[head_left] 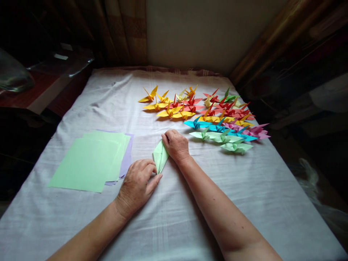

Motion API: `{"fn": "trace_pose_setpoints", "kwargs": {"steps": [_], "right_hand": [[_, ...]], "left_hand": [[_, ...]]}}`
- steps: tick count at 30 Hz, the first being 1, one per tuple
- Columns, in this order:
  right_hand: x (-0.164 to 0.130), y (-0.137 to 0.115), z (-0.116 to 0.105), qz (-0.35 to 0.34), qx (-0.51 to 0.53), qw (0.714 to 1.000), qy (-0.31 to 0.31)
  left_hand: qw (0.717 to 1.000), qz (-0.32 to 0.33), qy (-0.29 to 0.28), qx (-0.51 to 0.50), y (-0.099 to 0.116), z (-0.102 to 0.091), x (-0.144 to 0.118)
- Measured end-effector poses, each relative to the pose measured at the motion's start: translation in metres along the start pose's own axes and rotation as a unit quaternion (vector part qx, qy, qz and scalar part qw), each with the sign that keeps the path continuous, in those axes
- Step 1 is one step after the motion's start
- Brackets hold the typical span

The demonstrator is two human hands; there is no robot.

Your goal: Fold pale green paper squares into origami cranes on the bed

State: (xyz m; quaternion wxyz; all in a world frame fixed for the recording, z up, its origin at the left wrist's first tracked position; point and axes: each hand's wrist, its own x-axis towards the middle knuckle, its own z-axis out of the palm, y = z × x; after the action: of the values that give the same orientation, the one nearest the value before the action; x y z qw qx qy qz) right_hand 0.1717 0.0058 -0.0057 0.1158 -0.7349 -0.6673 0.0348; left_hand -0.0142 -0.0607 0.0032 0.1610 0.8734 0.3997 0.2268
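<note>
A folded piece of light green paper (161, 156), shaped like a narrow diamond, lies on the white cloth in front of me. My right hand (176, 145) is closed on its upper right part, with the fingers bent over the far tip. At the near tip, my left hand (140, 181) pinches the lower left edge between thumb and fingers. Some of the paper is hidden under my right fingers. Left of the hands rests a loose stack of light green sheets (84, 163), with purple sheets (127, 159) showing from underneath.
Several finished paper cranes stand in rows at the back right, among them yellow cranes (170, 111), blue cranes (196, 124) and light green cranes (236, 146). The white cloth (152, 232) is wrinkled. A red-brown surface with a plastic bag (65, 65) sits beyond the left edge.
</note>
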Motion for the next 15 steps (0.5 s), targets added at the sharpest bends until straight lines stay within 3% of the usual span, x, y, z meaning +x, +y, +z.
{"fn": "trace_pose_setpoints", "kwargs": {"steps": [5,9,15], "right_hand": [[-0.001,-0.001,-0.001,0.002,-0.001,1.0,-0.005],[0.0,0.0,0.001,0.001,-0.004,1.0,-0.003],[-0.001,0.001,0.004,0.001,0.001,1.0,-0.001]], "left_hand": [[0.999,-0.014,0.035,0.015,0.004,0.003,-0.005],[0.998,0.047,0.043,0.016,-0.009,-0.005,0.004],[0.988,0.115,-0.103,0.02,-0.043,-0.011,0.043]]}}
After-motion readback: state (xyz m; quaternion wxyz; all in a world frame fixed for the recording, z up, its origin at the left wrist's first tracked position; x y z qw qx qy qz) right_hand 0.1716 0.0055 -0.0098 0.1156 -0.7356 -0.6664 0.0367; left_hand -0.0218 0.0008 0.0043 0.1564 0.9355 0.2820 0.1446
